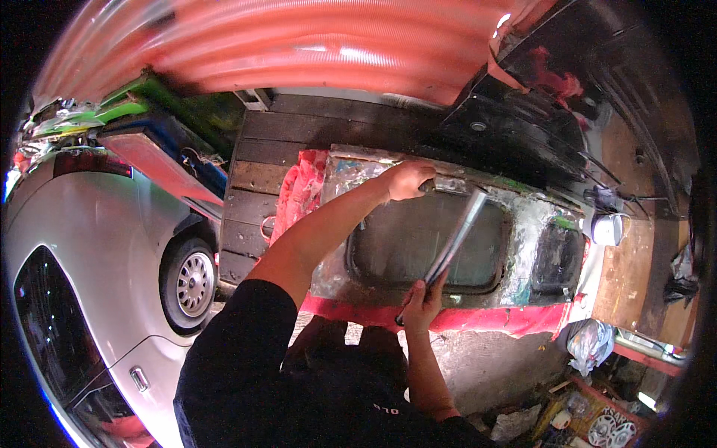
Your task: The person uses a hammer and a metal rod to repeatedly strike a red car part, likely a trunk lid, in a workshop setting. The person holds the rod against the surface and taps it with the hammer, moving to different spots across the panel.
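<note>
My left hand (407,181) is closed at the far edge of a worn panel (525,257) with rounded, dark-rimmed window areas. A short dark object (427,185) pokes out of its fist; the rest is hidden by the fingers. Lower down, my right hand (423,305) grips a long silvery metal rod (457,237) near its dark lower end. The rod slants over the larger glassy area (396,243), its upper end close to the panel's far edge, to the right of my left hand. Whether the rod touches the panel, I cannot tell.
Red cloth (299,187) lies under and beside the panel. A silver car (112,216) stands at left. Red corrugated sheeting (299,45) hangs beyond. On the right are a white container (606,229) on a wooden board (624,280) and a plastic bag (590,345).
</note>
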A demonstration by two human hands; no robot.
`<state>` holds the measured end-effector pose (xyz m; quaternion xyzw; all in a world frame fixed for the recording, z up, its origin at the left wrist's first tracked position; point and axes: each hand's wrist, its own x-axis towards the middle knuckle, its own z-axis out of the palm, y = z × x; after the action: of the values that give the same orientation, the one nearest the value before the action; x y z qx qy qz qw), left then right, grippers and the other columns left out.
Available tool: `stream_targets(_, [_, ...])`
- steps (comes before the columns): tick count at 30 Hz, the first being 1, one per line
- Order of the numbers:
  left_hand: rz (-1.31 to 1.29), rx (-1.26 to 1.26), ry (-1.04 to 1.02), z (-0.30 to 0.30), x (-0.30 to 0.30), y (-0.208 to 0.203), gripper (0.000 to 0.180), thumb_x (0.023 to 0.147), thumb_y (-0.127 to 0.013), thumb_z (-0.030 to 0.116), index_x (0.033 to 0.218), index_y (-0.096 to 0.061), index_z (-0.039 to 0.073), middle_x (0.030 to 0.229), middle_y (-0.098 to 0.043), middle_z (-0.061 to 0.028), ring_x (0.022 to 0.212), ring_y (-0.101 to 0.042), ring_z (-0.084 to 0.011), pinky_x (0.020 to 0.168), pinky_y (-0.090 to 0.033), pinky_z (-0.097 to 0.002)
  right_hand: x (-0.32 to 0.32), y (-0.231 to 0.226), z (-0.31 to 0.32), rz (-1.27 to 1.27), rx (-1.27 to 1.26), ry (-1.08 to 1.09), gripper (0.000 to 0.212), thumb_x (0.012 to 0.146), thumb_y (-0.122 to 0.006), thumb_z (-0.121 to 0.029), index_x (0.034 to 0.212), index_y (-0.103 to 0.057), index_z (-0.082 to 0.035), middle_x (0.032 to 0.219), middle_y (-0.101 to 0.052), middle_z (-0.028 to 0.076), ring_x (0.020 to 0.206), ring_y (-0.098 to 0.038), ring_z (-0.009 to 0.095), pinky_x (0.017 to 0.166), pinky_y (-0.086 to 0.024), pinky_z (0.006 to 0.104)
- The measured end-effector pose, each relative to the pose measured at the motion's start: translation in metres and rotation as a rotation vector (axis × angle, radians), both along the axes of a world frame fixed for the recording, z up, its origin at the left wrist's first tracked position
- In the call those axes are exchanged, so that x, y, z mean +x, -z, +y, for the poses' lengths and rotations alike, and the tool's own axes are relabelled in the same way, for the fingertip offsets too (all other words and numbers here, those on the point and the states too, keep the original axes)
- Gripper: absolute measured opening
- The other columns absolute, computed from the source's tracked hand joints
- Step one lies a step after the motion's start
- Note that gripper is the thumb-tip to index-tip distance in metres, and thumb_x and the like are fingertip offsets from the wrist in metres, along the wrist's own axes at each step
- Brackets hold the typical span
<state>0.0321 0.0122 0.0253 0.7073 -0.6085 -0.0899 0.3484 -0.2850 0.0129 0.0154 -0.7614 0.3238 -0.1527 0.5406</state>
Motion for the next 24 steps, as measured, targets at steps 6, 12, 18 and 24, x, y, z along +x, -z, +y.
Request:
stream_targets(6, [-0.01, -0.021, -0.039, -0.006, 0.004, 0.007, 0.043, 0.066, -0.073, 0.011, 0.105, -0.06, -0.001, 0.11, -0.059, -0.0201, 0.106, -0.056, -0.0389, 0.094, -0.047, -0.0444, 0.025, -0.013, -0.008, 0.071, 0.14, -0.002, 0.066, 0.098, -0.049, -0.011, 0.155, -0.016, -0.013, 0.067, -0.049, -0.002, 0.05, -0.044, 0.005, 0.044, -0.039, 0.0219])
stream_targets(12, [-0.059, -0.171, -0.043, -0.003, 0.002, 0.011, 0.041, 0.064, -0.072, 0.008, 0.102, -0.06, -0.002, 0.108, -0.059, -0.0203, 0.106, -0.057, -0.0378, 0.092, -0.047, -0.0442, 0.027, -0.02, -0.007, 0.073, 0.157, 0.072, 0.062, 0.097, -0.054, -0.017, 0.152, -0.025, -0.007, 0.076, -0.06, 0.004, 0.057, -0.051, 0.009, 0.053, -0.045, 0.0243])
stream_targets(18, [0.007, -0.075, -0.063, -0.004, -0.003, 0.009, 0.038, 0.067, -0.072, 0.009, 0.101, -0.06, -0.001, 0.109, -0.059, -0.02, 0.106, -0.057, -0.037, 0.092, -0.047, -0.044, 0.024, -0.016, -0.012, 0.008, -0.075, 0.019, 0.063, 0.097, -0.055, -0.021, 0.152, -0.026, -0.009, 0.078, -0.061, 0.005, 0.057, -0.05, 0.008, 0.052, -0.044, 0.0251])
stream_targets(24, [0.015, 0.108, -0.046, -0.006, -0.003, -0.002, 0.037, 0.069, -0.07, 0.011, 0.103, -0.061, -0.001, 0.108, -0.059, -0.0185, 0.108, -0.056, -0.0373, 0.094, -0.047, -0.0433, 0.024, -0.067, -0.021, -0.111, 0.286, 0.115, 0.068, 0.098, -0.054, -0.014, 0.155, -0.017, -0.015, 0.067, -0.049, -0.002, 0.051, -0.045, 0.006, 0.044, -0.04, 0.0221])
